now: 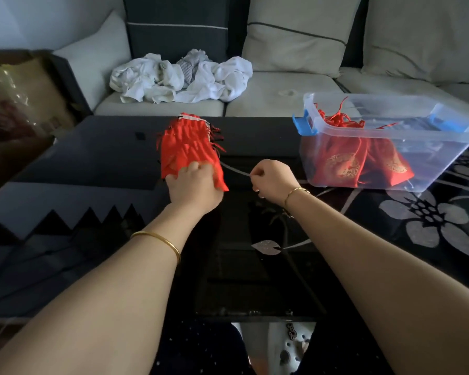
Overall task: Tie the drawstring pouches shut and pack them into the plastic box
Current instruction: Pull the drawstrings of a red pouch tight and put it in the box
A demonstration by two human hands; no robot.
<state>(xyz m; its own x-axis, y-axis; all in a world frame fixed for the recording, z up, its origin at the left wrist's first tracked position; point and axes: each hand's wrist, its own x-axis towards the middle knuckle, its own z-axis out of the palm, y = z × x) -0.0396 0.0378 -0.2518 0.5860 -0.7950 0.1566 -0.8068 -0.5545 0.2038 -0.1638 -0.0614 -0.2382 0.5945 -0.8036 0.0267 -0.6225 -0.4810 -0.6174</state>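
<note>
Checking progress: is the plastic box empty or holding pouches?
Holding pouches: red pouches lie inside the clear plastic box, their cords near its open rim.

pouch stack (186, 147): near end covered by left hand (194, 186)
right hand (272, 181): anything pinched is too small to tell
plastic box (439, 163): far corner cut off at frame's right edge

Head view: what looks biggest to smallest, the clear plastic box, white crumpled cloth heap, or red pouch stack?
Clear plastic box
white crumpled cloth heap (farther away, so unsure)
red fabric pouch stack
</note>
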